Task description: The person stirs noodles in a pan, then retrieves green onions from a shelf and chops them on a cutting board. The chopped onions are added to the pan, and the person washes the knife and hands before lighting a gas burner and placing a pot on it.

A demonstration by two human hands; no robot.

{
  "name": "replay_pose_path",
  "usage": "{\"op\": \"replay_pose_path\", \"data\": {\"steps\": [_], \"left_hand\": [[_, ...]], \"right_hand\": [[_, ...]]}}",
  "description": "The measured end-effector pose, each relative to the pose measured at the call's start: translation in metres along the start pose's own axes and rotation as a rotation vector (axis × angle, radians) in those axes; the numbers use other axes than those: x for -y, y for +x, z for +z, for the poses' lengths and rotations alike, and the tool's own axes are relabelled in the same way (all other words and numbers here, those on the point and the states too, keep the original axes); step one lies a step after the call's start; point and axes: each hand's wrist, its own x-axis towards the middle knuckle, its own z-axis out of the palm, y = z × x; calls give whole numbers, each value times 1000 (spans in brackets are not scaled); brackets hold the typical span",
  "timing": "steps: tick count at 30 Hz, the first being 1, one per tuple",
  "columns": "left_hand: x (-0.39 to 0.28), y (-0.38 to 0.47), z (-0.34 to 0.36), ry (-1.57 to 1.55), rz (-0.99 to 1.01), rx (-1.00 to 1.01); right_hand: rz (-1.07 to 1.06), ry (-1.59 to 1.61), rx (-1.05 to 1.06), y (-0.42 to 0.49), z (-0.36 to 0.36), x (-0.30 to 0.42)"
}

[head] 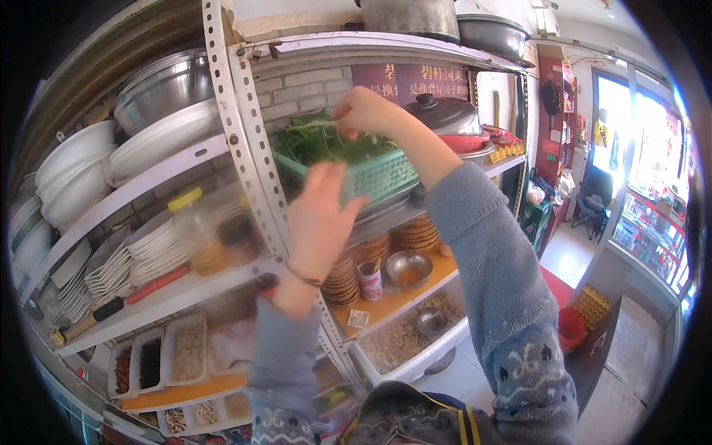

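A green plastic basket [384, 175] heaped with leafy greens [306, 142] sits on a rack shelf in front of me. My right hand [361, 114] is over the basket, its fingers closed on a pale green stalk [314, 123] at the top of the heap. Blurred by motion, my left hand [322, 208] is raised in front of the basket's near corner, thumb apart from the fingers. I see nothing in it; whether it touches the basket cannot be told. Under the basket lies a metal tray [389, 203], partly hidden.
A perforated metal post [258, 128] stands left of the basket. To its right is a lidded pan [445, 117]. Lower down are a steel bowl [409, 267], stacked brown dishes [340, 281] and a white bin [389, 361] of crumbly material. White plates [153, 250] and a jar [197, 233] fill the left shelves.
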Motion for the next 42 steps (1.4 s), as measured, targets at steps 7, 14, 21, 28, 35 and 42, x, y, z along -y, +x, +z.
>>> {"op": "replay_pose_path", "data": {"steps": [7, 14, 21, 28, 35, 42], "left_hand": [[43, 66, -16, 253, 22, -37], [71, 104, 28, 245, -56, 375], [84, 115, 27, 323, -39, -2], [37, 120, -17, -316, -103, -211], [31, 106, -46, -486, 52, -445], [18, 99, -41, -471, 241, -249]], "right_hand": [[-40, 48, 92, -16, -11, 4], [-123, 121, 102, -29, -15, 1], [-128, -71, -61, -31, -26, -53], [-25, 105, -722, 31, 18, -63], [-27, -270, -379, 19, 24, -51], [-567, -16, -339, -42, -8, 21]]}}
